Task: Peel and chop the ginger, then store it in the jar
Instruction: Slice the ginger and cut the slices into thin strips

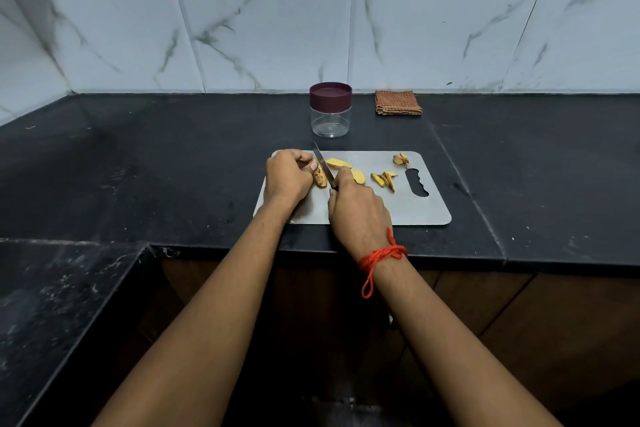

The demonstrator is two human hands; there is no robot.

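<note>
On board: ginger [320, 178], seemingly half-peeled

- knife [324, 166]: we see the blade only; the handle is buried in the right hand [356, 210].
- unpeeled ginger piece [320, 179]: its far end is covered by the left hand [287, 177].
- far-right scraps [401, 159]: too small for us to tell peel from flesh.

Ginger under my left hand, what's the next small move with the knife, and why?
Probably draw the knife along the ginger to shave off its skin. The left hand pins it on the board, brown skin shows on it, the right hand holds the blade close beside it, and peeled pieces lie nearby.
</note>
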